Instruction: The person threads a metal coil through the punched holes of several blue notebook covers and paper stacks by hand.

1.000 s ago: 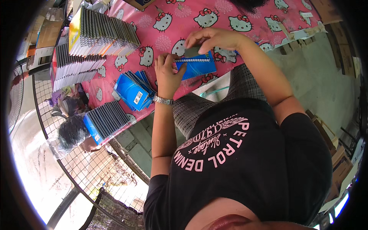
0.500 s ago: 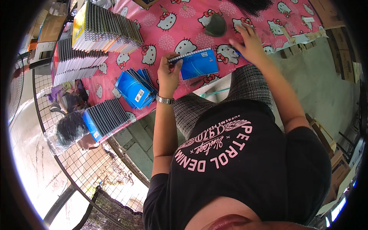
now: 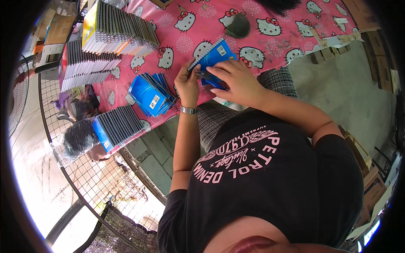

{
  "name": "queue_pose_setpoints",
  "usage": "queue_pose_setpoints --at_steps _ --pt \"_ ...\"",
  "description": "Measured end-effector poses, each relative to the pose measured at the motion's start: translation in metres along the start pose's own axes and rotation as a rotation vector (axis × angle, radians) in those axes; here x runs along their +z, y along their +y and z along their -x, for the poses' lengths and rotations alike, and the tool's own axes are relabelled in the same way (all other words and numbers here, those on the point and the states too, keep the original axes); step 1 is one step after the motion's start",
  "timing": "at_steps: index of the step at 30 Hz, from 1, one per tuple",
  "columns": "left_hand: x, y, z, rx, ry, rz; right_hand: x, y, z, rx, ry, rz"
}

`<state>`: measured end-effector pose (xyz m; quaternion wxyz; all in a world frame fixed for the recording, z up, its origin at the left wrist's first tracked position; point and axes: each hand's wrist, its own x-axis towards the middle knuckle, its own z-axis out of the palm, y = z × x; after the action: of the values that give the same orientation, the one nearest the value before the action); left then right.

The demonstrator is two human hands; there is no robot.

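Observation:
A blue spiral notebook (image 3: 216, 54) lies tilted at the near edge of the table with the pink cat-print cloth (image 3: 181, 46). My left hand (image 3: 187, 82) grips it at the spiral side, thumb on the cover; a metal watch is on that wrist. My right hand (image 3: 237, 80) rests on the cover from the right. Between its fingertips and my left thumb, a thin dark piece (image 3: 206, 76) is pinched. What that piece is I cannot tell.
A fanned pile of blue notebooks (image 3: 149, 95) lies left of my hands, and a row of dark-edged ones (image 3: 119, 126) sits further left. Tall notebook stacks (image 3: 120, 29) stand at the back. A dark round thing (image 3: 238, 26) lies beyond. Wire mesh (image 3: 105, 181) borders the left.
My right hand reached out to the far side of the table near the dark round thing, then came back onto the blue notebook. My left hand stayed on the notebook.

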<state>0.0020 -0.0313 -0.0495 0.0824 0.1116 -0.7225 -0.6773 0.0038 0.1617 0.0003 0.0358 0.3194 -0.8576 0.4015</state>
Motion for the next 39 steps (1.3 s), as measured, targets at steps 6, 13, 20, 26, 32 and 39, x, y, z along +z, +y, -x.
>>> queue_pose_setpoints --at_steps 6,13,20,26,32,39 --pt "-0.001 -0.011 0.004 0.030 0.084 -0.031 0.010 -0.008 -0.017 -0.058 -0.112 0.212" --pt "-0.001 -0.003 0.015 0.133 0.159 -0.266 0.005 0.010 -0.022 0.774 -0.456 -1.325" --pt "-0.047 0.050 0.037 0.238 0.571 0.086 -0.035 0.066 -0.005 0.231 0.016 0.013" --pt "-0.147 0.022 0.073 0.150 0.764 -0.320 -0.072 0.165 0.013 0.243 0.105 0.404" --pt "-0.127 0.029 0.063 0.476 0.849 -1.183 -0.112 0.189 -0.053 0.259 0.339 0.782" --pt "0.008 0.038 0.008 0.659 -0.355 -0.970 -0.105 0.235 -0.081 0.345 0.012 1.001"
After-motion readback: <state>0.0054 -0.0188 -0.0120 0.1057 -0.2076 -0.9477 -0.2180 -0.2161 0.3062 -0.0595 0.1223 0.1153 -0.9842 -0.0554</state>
